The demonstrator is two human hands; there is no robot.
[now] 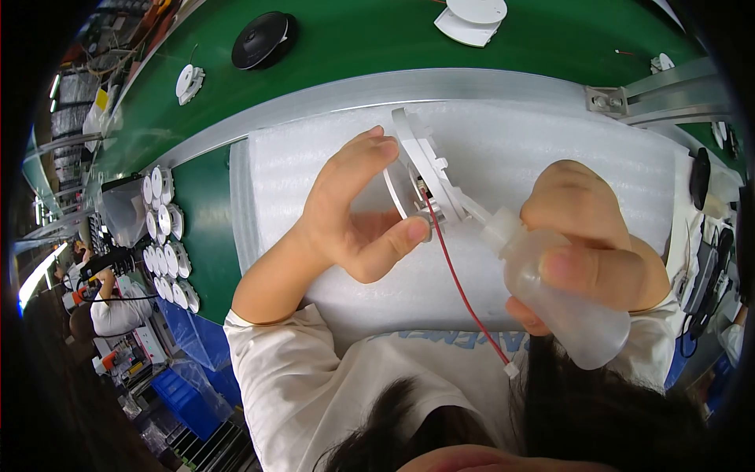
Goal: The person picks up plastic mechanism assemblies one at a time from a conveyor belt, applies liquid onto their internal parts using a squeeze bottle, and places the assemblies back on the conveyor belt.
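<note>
Dark hair [613, 409] hangs along the lower edge, close to the lens, above a white shirt [307, 385]. Beyond it, a thin red wire [460, 291] trails down to a small white plug [511, 369] in front of the shirt. The right hand [578, 208] is curled around a cloudy squeeze bottle [578, 318], thumb lying across its side; the bottle's long axis runs from its base at lower right to its spout at upper left. That spout points at a white round part [431, 169], which lies to the right hand's left, between the two hands. The left hand [346, 204] pinches this part between thumb and fingers, standing it nearly edge-on, its long axis slanting from upper left to lower right. Whether the spout touches it, I cannot tell. Beneath spreads a white foam sheet [503, 134], bordered by a metal rail [472, 88]. Farther off, a black round thing [263, 41] rests on the green table [354, 47].
</note>
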